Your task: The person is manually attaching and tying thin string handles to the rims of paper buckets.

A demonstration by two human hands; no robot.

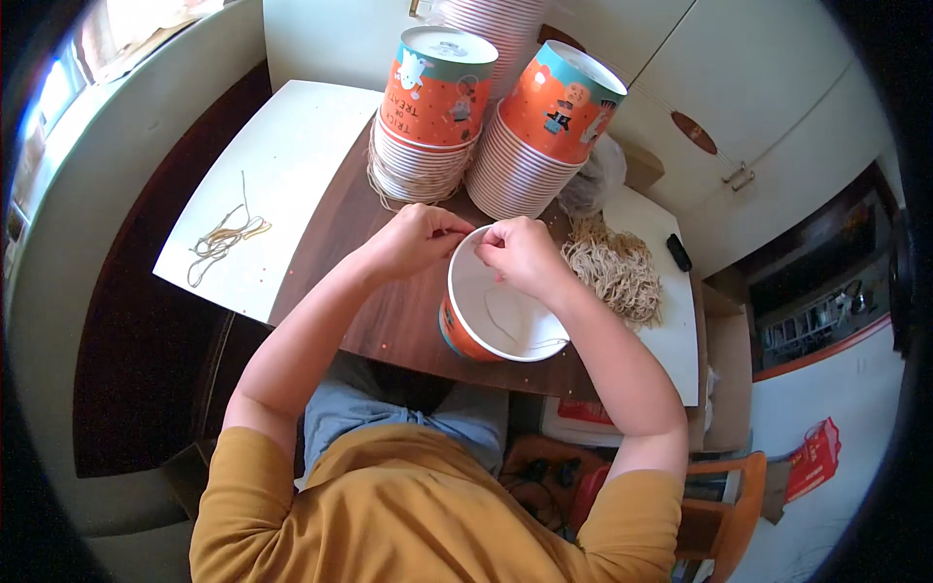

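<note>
A paper bucket point(476, 282), white inside and orange and teal outside, stands tilted toward me near the table's front edge. A thin pale cord point(530, 345) lies in a loop inside it and reaches the rim on the right. My left hand point(425, 239) is closed in a pinch just outside the far left rim; its fingertips meet the bucket's edge. Bent over the far rim, my right hand point(525, 257) is closed, with fingertips inside the bucket beside the left hand's. Whatever the two pinches hold is too small to make out.
Two upside-down stacks of patterned buckets point(437, 97) point(554, 107) stand at the back, cords looped round the left one. A bundle of cords point(617, 267) lies right, near a small black object point(678, 253). Several loose cords point(225, 241) lie left. A wooden chair point(724, 515) stands lower right.
</note>
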